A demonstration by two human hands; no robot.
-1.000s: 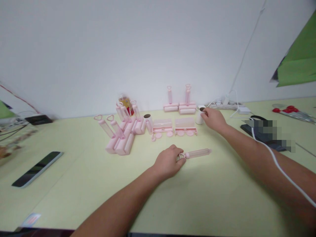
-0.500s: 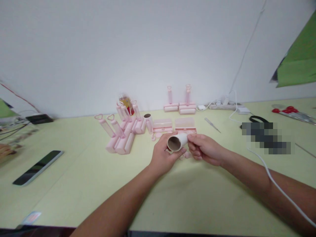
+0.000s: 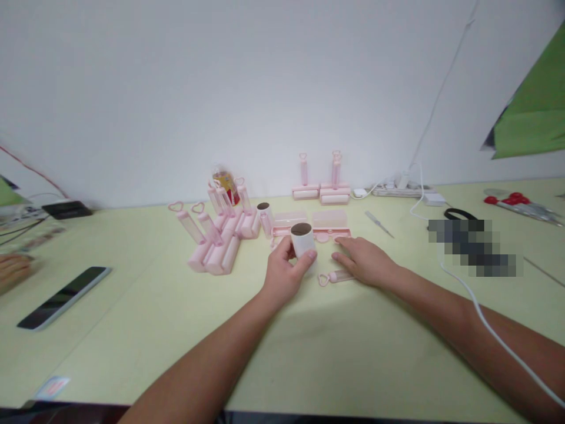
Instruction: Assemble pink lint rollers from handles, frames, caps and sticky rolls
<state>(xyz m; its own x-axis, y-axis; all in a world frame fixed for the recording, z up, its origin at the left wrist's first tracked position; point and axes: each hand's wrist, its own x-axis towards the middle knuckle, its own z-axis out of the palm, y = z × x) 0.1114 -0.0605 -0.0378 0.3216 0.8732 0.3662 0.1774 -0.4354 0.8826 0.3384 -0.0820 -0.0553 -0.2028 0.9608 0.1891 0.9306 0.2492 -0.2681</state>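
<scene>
My left hand (image 3: 285,271) is closed around a white lint roller refill (image 3: 303,242), a paper roll on a brown cardboard core, held nearly upright with its hollow end up. My right hand (image 3: 364,260) is open, fingers stretched toward small pink parts by a pink lint roller case (image 3: 332,222) whose clear cover is raised. Whether its fingertips touch a part I cannot tell. Beneath that hand lies a pink handle with a heart-shaped loop (image 3: 335,277), partly hidden. A second pink case (image 3: 286,222) is half behind the roll, and another refill (image 3: 263,217) stands left of it.
Several pink lint rollers (image 3: 220,250) stand on the left, more (image 3: 321,193) by the wall. A tweezer-like tool (image 3: 379,224), power strip (image 3: 399,189), white cable (image 3: 474,300) and red-handled tools (image 3: 518,200) are right. A phone (image 3: 64,297) and another person's hand (image 3: 15,272) are left.
The refill has turned from lying toward me to nearly upright and moved slightly left. My right hand has let go of its end and lowered, fingers spreading toward the pink parts.
</scene>
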